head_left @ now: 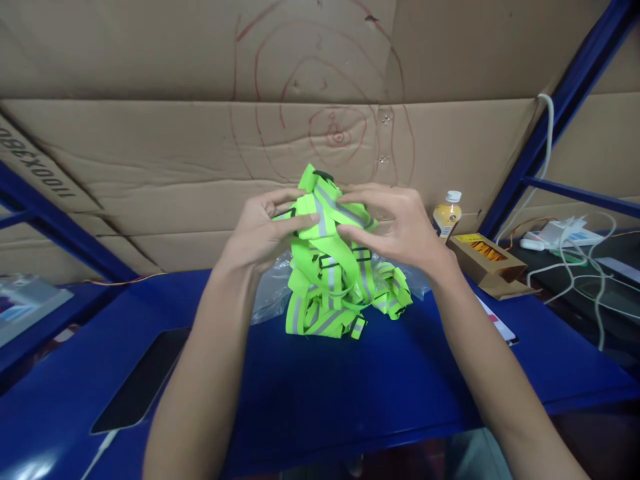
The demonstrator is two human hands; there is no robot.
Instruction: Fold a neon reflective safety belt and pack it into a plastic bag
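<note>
Between my two hands is a bunched neon-green reflective strap harness (pixel 330 250) with silver-grey stripes and black buckles. My left hand (pixel 273 223) grips its upper left side, thumb in front and fingers behind. My right hand (pixel 393 220) pinches the upper right side between thumb and fingers. Lower folds of the straps hang down to the blue table (pixel 320 393), and a small bundle of the same webbing lies at the right. Crumpled clear plastic (pixel 270 293) shows behind the straps, partly hidden by them.
A phone (pixel 143 380) on a white cable lies at the left. To the right stand a yellow-labelled bottle (pixel 447 215) and an open cardboard box (pixel 493 263) with yellow packets. Tangled white cables (pixel 575 257) lie farther right. A cardboard wall (pixel 165 153) closes the back.
</note>
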